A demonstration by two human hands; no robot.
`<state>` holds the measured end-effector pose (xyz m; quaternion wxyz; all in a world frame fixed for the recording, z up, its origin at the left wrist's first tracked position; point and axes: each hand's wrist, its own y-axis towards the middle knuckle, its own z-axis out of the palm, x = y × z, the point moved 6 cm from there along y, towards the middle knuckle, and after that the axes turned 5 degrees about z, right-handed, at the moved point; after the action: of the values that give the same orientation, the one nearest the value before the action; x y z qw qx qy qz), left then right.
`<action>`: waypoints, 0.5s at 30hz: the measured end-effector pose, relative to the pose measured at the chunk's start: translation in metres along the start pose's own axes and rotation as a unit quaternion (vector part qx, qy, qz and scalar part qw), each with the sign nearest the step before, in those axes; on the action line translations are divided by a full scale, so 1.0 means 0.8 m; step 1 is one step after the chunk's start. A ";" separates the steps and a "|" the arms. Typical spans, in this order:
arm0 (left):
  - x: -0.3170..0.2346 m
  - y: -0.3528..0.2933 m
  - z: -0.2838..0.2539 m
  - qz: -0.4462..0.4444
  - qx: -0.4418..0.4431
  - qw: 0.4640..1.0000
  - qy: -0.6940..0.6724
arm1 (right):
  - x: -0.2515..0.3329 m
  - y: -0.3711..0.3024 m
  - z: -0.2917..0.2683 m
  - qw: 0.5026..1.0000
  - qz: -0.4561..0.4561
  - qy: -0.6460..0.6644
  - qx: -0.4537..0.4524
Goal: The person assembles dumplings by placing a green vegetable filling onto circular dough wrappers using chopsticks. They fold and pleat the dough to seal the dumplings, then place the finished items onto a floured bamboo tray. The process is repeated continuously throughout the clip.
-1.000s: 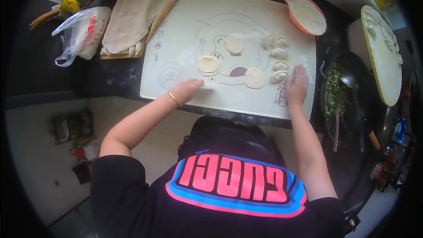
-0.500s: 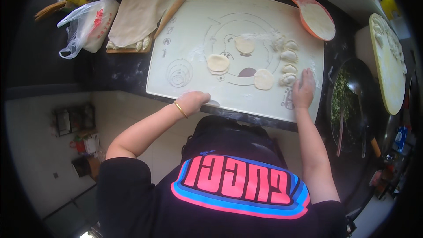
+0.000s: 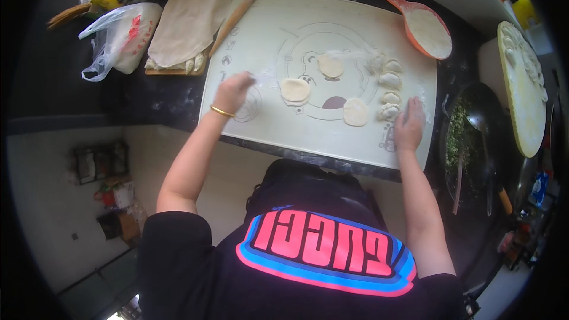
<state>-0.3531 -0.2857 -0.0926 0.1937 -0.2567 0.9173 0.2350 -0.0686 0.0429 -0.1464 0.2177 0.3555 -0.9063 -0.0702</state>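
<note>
My left hand (image 3: 233,92), wearing a gold bangle, is over the left part of a pale printed mat (image 3: 272,124). Its fingers look bunched and blurred, so their grip is unclear. Flat on the mat's right side lies my right hand (image 3: 409,124), open and holding nothing, just right of a column of folded dumplings (image 3: 390,80). Between the hands are round dough wrappers: a small stack (image 3: 295,90), one farther back (image 3: 331,66) and one nearer the dumplings (image 3: 356,112). A wooden rolling pin (image 3: 240,15) lies slanted along the mat's far left edge.
At far left, a dough sheet (image 3: 192,18) covers dumplings on a wooden board, beside a plastic bag (image 3: 130,41). An orange scoop of flour (image 3: 428,31) stands far right. Right of the mat are a pan of green filling (image 3: 459,124) and a round tray with dumplings (image 3: 518,101).
My left hand has moved from the mat's front edge forward and left, onto the mat. My right hand stays in place. The view has shifted slightly.
</note>
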 end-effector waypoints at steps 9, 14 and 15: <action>0.146 -0.059 0.005 -0.294 -0.010 0.951 0.094 | -0.010 -0.003 0.003 0.999 -0.008 0.044 -0.010; 0.064 -0.067 0.045 -0.138 -0.036 0.982 0.120 | 0.014 -0.045 0.002 0.997 0.017 0.077 -0.003; 0.033 -0.064 0.059 -0.079 -0.017 0.991 0.106 | 0.028 -0.054 -0.002 0.996 0.011 0.088 -0.009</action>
<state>-0.3342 -0.3091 -0.1607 0.1092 -0.3552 0.9052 0.2061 -0.0559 -0.0040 -0.1496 0.3003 0.3482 -0.8869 -0.0450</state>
